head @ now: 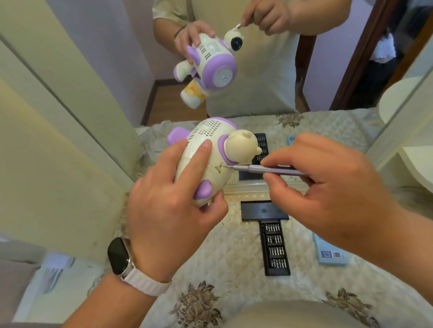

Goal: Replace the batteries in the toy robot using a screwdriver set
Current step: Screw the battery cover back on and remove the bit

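Left hand (167, 206) grips toy robot (200, 139), right hand (336, 188) pinches screwdriver (275, 170), both above bit tray (275, 247).

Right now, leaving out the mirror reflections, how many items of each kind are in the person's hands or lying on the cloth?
toy robot: 1, held in the left hand
screwdriver: 1, pinched in the right hand
black bit tray: 1
black case cover: 1
blue box: 1
Total: 5

Behind the pinch of the right hand (328, 181) the screwdriver (252, 168) disappears; what its tip touches is too small to tell.
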